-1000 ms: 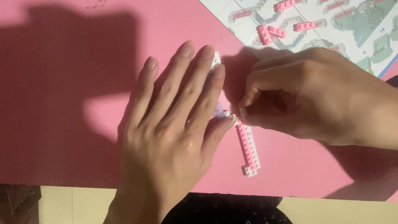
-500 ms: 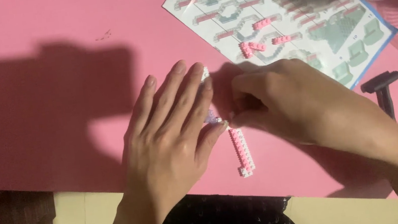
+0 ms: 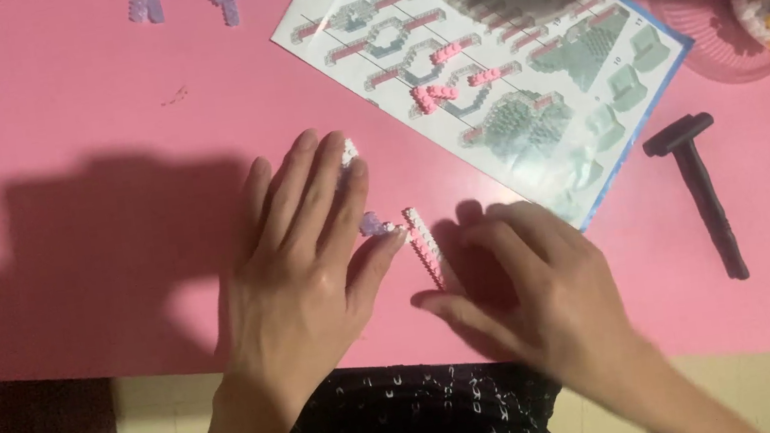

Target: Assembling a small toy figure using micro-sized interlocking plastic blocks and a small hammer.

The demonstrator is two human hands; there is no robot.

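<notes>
- Left hand [image 3: 298, 266] lies flat, fingers spread, pinning a small-brick assembly [image 3: 368, 220] to the pink table [image 3: 49, 111].
- Right hand [image 3: 536, 291], loosely open, touches the pink brick strip [image 3: 424, 246]; aligning it seems next.

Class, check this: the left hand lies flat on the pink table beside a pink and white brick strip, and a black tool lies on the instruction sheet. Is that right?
Not quite. In the head view the black tool lies on the pink table, right of the instruction sheet, not on it. The left hand does lie flat beside the brick strip.
</notes>
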